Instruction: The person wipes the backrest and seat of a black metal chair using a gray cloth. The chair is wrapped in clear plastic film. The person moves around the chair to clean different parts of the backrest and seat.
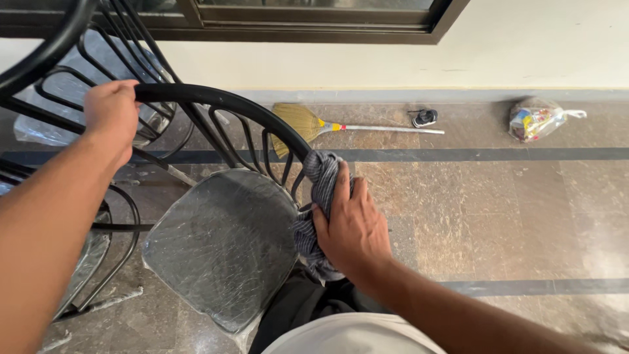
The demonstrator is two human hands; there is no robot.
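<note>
A: What's the left hand (111, 115) doing?

B: Fingers curled shut over the black top rail (216, 101) of the metal chair (226, 242), gripping near the rail's left end. Arm comes in from the lower left.

A: And the right hand (350, 226)?

B: Closed round a grey striped cloth (321, 177) — fingers spread over it, pressing it vs. the right side of the chair back, where the curved rail drops toward the seat. Cloth is bunched, wrapped over the rail, w/ its lower end hanging below the palm.

A: Where's the chair itself?

B: Right in front of the person, tilted toward them, back facing the wall. Seat is dark, covered in clear plastic wrap, scuffed and wrinkled. Back is made of thin black looped bars under the rail.

A: Anything else close by?

B: A second black chair (59, 59) of the same kind at the left edge, also plastic-wrapped; can't tell if the two frames touch.

A: Floor?

B: Brown stone tiles (498, 216) w/ dark strips. Along the pale wall (524, 46) — a straw broom (308, 122) lying flat, handle pointing right; a small dark shoe (424, 117) just past the handle end; a clear bag (534, 120) of colourful items further right. All well apart from both hands. Dark window frame (314, 26) up top.
</note>
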